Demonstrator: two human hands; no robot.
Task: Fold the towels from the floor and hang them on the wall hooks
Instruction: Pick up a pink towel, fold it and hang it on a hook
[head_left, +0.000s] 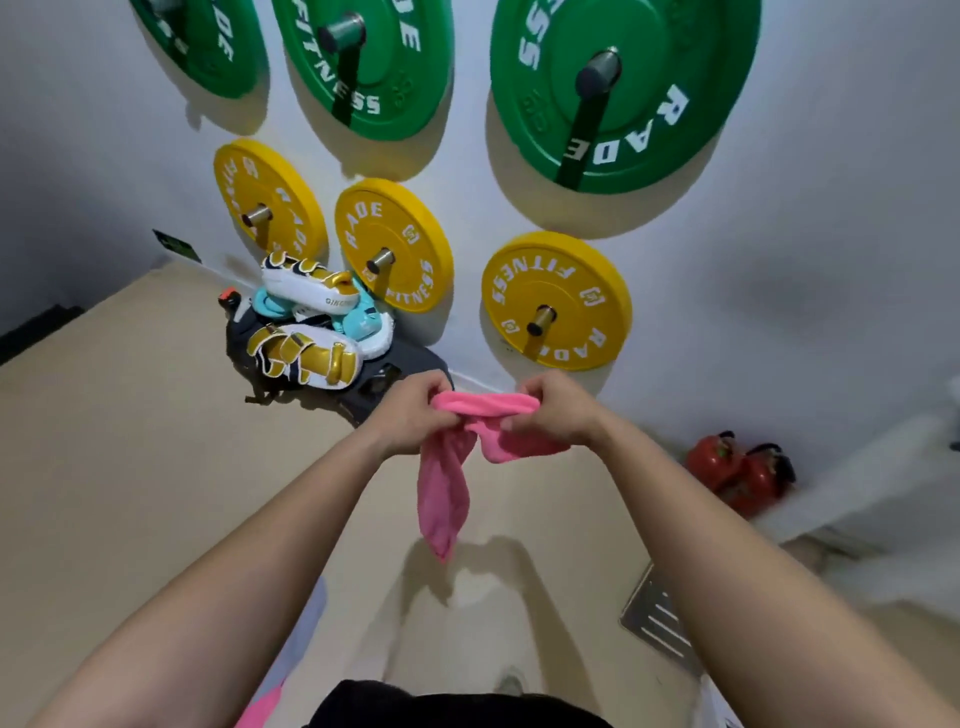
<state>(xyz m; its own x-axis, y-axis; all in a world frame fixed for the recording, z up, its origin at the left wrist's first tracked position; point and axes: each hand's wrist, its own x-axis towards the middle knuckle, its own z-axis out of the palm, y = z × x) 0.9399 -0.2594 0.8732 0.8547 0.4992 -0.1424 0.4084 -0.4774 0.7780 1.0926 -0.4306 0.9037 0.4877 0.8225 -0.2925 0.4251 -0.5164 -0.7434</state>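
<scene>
Towel (444, 493), pink, hangs in the air just below the nearest yellow plate (557, 300), bunched between both hands. Left hand (408, 418) and right hand (556, 415) each pinch its top edge, fingers curled into the cloth. Best now, I judge: find two corners, pull the edge taut, then fold evenly so the halves match.
</scene>
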